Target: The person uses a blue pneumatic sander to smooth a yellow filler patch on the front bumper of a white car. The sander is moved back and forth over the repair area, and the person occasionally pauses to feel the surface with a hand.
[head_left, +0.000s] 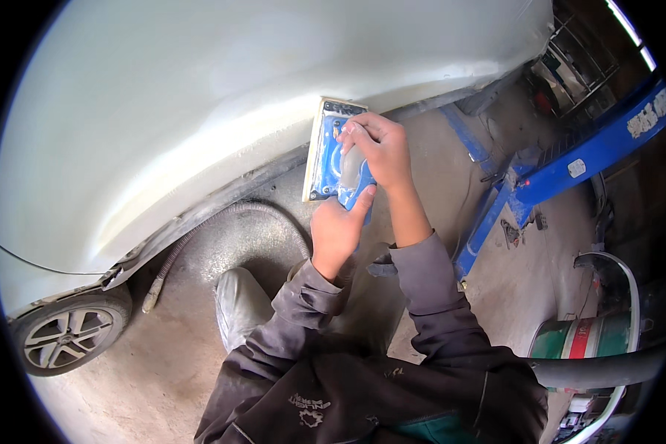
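My left hand (334, 231) is wrapped around the rear handle of a blue sander (324, 166) with a rectangular, pale-edged pad. On top of the same tool lies my right hand (381, 148), its fingers curled over the front part of the body. The pad is tilted, its face turned toward the lower edge of a light-coloured car body panel (222, 111). Whitish, sanded-looking patches run along that panel. Whether the pad touches the panel is hard to see.
A ribbed grey hose (233, 211) curves over the concrete floor beneath the car, near its wheel (70, 337). Right of me stands a blue metal frame with an arm (592, 155). Farther right are a green, white and red drum (584, 340) and a pale curved tube (633, 296).
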`<action>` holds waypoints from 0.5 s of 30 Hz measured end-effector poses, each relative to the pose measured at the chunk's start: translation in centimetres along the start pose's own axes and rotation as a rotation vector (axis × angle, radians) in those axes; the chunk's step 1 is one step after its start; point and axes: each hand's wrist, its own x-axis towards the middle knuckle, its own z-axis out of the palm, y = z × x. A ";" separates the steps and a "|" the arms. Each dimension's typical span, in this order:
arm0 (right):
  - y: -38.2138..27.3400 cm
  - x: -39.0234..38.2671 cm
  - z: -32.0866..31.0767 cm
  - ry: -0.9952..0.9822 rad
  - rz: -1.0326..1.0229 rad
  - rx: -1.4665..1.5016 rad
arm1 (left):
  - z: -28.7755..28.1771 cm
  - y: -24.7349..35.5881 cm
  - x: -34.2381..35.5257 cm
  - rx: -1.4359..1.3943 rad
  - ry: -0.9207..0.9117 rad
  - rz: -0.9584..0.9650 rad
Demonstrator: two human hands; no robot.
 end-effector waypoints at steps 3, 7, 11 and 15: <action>-0.5 -0.6 1.2 0.000 -0.025 0.000 | -1.2 -0.5 -0.6 0.027 0.018 0.009; -2.6 -1.6 5.8 -0.091 -0.035 0.051 | -5.1 -0.8 -3.1 -0.062 0.092 0.014; -4.2 -3.2 10.9 -0.210 -0.022 0.091 | -9.4 -1.8 -5.9 -0.092 0.192 -0.012; -5.8 -4.5 16.0 -0.313 -0.056 0.071 | -13.3 -3.0 -8.5 -0.172 0.298 0.025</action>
